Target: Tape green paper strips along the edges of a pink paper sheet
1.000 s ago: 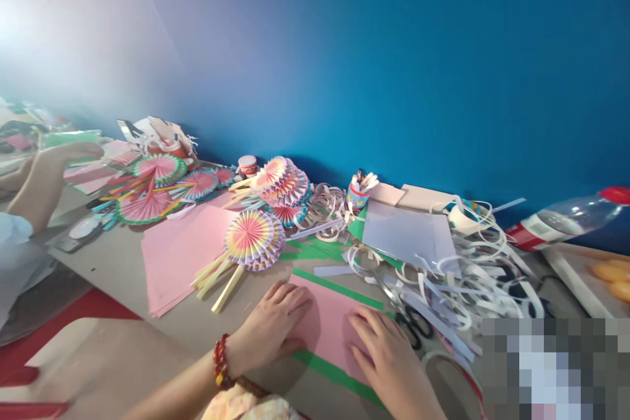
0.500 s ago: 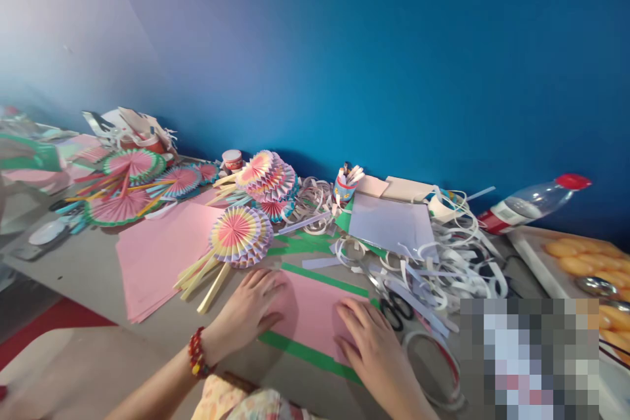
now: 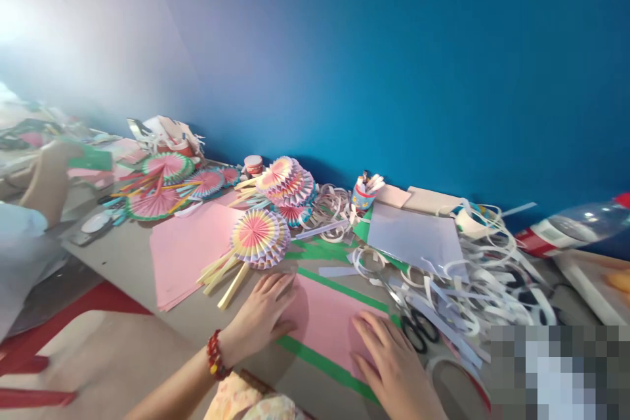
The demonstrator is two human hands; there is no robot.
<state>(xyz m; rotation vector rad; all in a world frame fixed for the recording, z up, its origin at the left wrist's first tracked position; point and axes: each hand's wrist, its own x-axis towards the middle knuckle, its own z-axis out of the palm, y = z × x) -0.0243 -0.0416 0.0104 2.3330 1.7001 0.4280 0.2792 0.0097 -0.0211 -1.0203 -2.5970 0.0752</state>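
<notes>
A pink sheet of paper [image 3: 325, 318] with green strips along its far and near edges lies flat on the grey table in front of me. My left hand [image 3: 268, 308], a red bead bracelet at its wrist, rests with fingers spread on the sheet's left end. On the right end lies my right hand [image 3: 386, 354], its fingers stretched out. Just beyond my left hand is a pleated paper fan [image 3: 256, 237] in pink, yellow and lilac with pale yellow sticks. Black-handled scissors [image 3: 418, 331] lie to the right of my right hand.
Pink sheets [image 3: 189, 252] are stacked at left, with more paper fans [image 3: 157, 200] behind. White paper strips [image 3: 472, 275] tangle at right, near a lilac sheet [image 3: 416, 239], a blue pen cup [image 3: 363, 191] and a tilted plastic bottle [image 3: 575, 226]. Another person's arm [image 3: 49, 184] shows at far left.
The view has turned left, so the table's things sit further right and more of the other person shows. Both my hands stay on the pink sheet.
</notes>
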